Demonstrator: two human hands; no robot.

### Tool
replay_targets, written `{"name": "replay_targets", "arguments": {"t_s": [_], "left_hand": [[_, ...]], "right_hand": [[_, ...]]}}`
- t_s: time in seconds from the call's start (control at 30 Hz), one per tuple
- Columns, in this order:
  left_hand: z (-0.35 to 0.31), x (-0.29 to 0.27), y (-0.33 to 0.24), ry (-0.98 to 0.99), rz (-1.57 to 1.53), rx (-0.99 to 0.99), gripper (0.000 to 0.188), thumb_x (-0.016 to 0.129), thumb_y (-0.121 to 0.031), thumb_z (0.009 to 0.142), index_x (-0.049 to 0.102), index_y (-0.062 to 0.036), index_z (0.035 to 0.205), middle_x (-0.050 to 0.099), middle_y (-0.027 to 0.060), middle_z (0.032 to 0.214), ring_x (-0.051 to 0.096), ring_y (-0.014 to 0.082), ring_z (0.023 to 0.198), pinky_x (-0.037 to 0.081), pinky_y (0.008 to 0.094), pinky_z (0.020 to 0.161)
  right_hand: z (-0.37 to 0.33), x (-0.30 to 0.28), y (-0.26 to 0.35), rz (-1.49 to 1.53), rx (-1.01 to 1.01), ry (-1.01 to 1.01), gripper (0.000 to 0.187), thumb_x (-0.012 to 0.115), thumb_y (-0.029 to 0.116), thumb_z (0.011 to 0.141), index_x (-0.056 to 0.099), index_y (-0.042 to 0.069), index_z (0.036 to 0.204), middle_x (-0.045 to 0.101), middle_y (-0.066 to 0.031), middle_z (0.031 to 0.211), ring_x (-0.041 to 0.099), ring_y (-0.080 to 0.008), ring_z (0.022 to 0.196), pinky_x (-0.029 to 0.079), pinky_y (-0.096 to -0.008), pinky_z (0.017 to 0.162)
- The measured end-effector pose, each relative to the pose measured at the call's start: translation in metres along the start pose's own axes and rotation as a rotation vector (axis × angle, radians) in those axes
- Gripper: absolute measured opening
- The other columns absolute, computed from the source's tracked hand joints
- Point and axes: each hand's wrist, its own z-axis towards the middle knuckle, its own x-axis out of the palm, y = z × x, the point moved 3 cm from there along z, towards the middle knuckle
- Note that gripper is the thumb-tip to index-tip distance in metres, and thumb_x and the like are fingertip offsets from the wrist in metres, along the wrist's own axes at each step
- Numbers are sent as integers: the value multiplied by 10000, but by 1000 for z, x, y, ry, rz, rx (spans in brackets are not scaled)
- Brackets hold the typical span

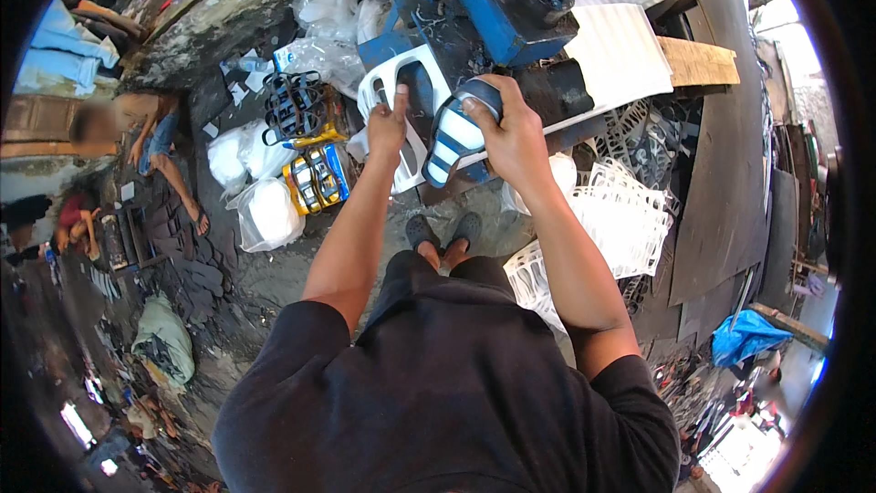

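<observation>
My right hand (pixel 511 128) is closed around a sole-shaped cutting die (pixel 456 139) with dark blue edges and crossbars. White material shows between its bars. My left hand (pixel 388 132) grips the strip of a white foam sheet (pixel 429 64) that has long sole-shaped holes cut through it. Its thumb points up along the strip, and the fingers are partly hidden. The die overlaps the sheet's right side, over the dark bed of a blue press (pixel 493 23). Whether the die rests on the bed, I cannot tell.
Uncut white sheets (pixel 616 59) lie right of the press. Cut-out white scrap (pixel 607 228) is heaped below them. More cutting dies (pixel 318 178) and white plastic bags (pixel 269 215) stand at left. Farther left a person (pixel 155 141) sits. Large dark sheets (pixel 721 164) lean at right.
</observation>
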Motion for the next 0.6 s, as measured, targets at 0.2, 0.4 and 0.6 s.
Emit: {"name": "replay_targets", "arguments": {"t_s": [0.2, 0.4, 0.6], "left_hand": [[-157, 25, -89, 359, 235, 987, 1056, 893, -238, 657, 263, 8, 1468, 374, 231, 1447, 438, 370, 1305, 386, 417, 1064], [-193, 84, -43, 568, 311, 915, 1112, 857, -33, 605, 182, -54, 1488, 350, 215, 1420, 450, 381, 1279, 414, 436, 1045], [-202, 141, -14, 710, 427, 851, 1038, 860, -75, 625, 236, -47, 1454, 394, 218, 1389, 444, 392, 1282, 405, 455, 1045]], "right_hand": [[-44, -29, -27, 47, -77, -114, 324, 681, 151, 880, 556, 70, 1168, 663, -211, 1011, 655, -388, 949, 511, -417, 782], [-74, -50, -79, -3, 161, -282, 576, 517, -98, 745, 420, 124, 1268, 626, -268, 1046, 600, -480, 1007, 476, -501, 829], [-94, -89, -161, -13, 125, 21, 295, 579, 125, 883, 563, 81, 1175, 612, -223, 1066, 616, -388, 1013, 501, -431, 830]]}}
